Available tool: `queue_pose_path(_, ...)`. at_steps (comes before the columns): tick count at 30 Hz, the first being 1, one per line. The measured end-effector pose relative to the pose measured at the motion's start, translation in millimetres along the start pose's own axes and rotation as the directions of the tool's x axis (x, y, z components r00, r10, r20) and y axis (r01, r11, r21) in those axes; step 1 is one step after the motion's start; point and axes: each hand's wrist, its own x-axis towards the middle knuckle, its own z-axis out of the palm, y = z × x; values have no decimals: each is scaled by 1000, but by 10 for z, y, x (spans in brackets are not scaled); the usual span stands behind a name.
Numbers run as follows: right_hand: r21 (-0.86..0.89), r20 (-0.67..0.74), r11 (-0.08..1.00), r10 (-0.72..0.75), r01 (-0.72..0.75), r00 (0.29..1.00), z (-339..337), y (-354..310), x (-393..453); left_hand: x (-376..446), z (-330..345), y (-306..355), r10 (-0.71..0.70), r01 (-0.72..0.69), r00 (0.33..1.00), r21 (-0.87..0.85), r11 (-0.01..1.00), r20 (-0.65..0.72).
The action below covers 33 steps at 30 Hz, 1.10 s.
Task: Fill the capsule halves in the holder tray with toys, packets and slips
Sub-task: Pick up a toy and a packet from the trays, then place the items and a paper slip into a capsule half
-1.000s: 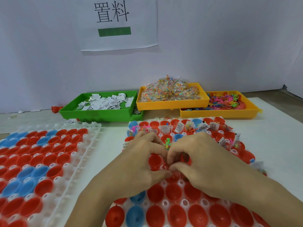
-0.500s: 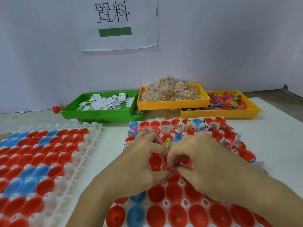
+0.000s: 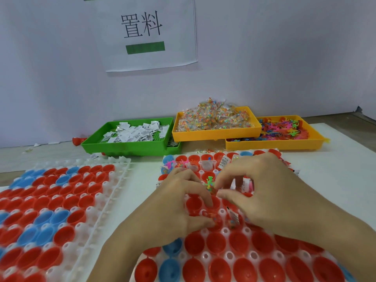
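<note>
A white holder tray lies in front of me, set with red and blue capsule halves. Those in its far rows hold slips, packets and toys; the near rows show bare cups. My left hand hovers over the middle rows, index finger and thumb curled round a clear bead packet in a red half. My right hand is beside it with curled fingers, gripping a white slip under the palm. A small green toy stands in a cup between the two hands.
At the back stand a green tray of white slips, a yellow tray of bead packets and a yellow tray of coloured toys. A second holder tray of capsule halves lies to the left. A wall sign hangs behind.
My hands, pinched together over one cup before, have drawn slightly apart. The right hand has lifted and shifted right; the left stays over the same red half.
</note>
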Motion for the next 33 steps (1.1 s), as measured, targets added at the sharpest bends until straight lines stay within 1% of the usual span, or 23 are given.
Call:
queue_pose_path(1, -6, 13, 992, 128, -127, 992, -16, -7, -176, -13, -34, 4, -13, 14, 1000, -19, 1000, 12)
queue_pose_path(2, 49, -51, 971, 235, -233, 971, 23, 177, -163, -29, -81, 15, -33, 33, 999, -44, 998, 15)
queue_pose_path(3, 53, -86, 978, 206, -202, 975, 46, 201, -208, -44, -133, 22, -58, 58, 998, -74, 996, -2)
queue_pose_path(4, 50, -114, 977, 213, -209, 970, 110, 269, -273, -50, -193, 20, -92, 88, 995, -107, 990, -40)
queue_pose_path(6, 49, -191, 973, 231, -226, 954, 61, 401, -210, 2, -331, -28, -170, 150, 970, -124, 981, -172)
queue_pose_path(8, 96, -239, 964, 265, -249, 934, 52, 432, -204, 177, -485, -157, -258, 243, 910, -89, 966, -324)
queue_pose_path(9, 129, -240, 958, 281, -257, 929, 52, 445, -231, 301, -562, -251, -299, 298, 871, -66, 952, -390)
queue_pose_path(11, 149, -235, 950, 303, -274, 924, 37, 504, -243, 580, -701, -473, -391, 428, 774, -42, 903, -499)
queue_pose_path(12, 154, -245, 947, 312, -281, 918, 37, 522, -234, 714, -757, -589, -434, 494, 731, -30, 869, -527)
queue_pose_path(13, 157, -246, 942, 327, -296, 912, 26, 522, -231, 833, -795, -700, -469, 549, 701, -13, 836, -537)
queue_pose_path(14, 155, -244, 944, 322, -291, 915, 28, 542, -239, 944, -814, -817, -496, 589, 686, 6, 808, -532)
queue_pose_path(16, 163, -246, 941, 329, -296, 911, 23, 545, -237, 1122, -820, -1029, -524, 642, 691, 90, 762, -498)
queue_pose_path(19, 170, -237, 935, 344, -310, 909, 9, 584, -249, 1308, -800, -1226, -530, 667, 732, 293, 685, -428)
queue_pose_path(22, 158, -220, 935, 346, -316, 912, 17, 616, -259, 1410, -813, -1334, -566, 683, 730, 376, 626, -384)
queue_pose_path(24, 164, -220, 934, 349, -319, 911, 13, 615, -252, 1448, -830, -1364, -573, 690, 724, 383, 614, -385)
queue_pose_path(26, 169, -223, 933, 350, -317, 910, 7, 618, -255, 1469, -834, -1394, -559, 691, 721, 367, 623, -409)
queue_pose_path(30, 164, -218, 932, 355, -324, 909, 1, 612, -263, 1471, -857, -1432, -529, 675, 725, 302, 674, -441)
queue_pose_path(33, 153, -207, 930, 360, -333, 910, 12, 597, -251, 1458, -884, -1428, -497, 641, 732, 222, 735, -467)
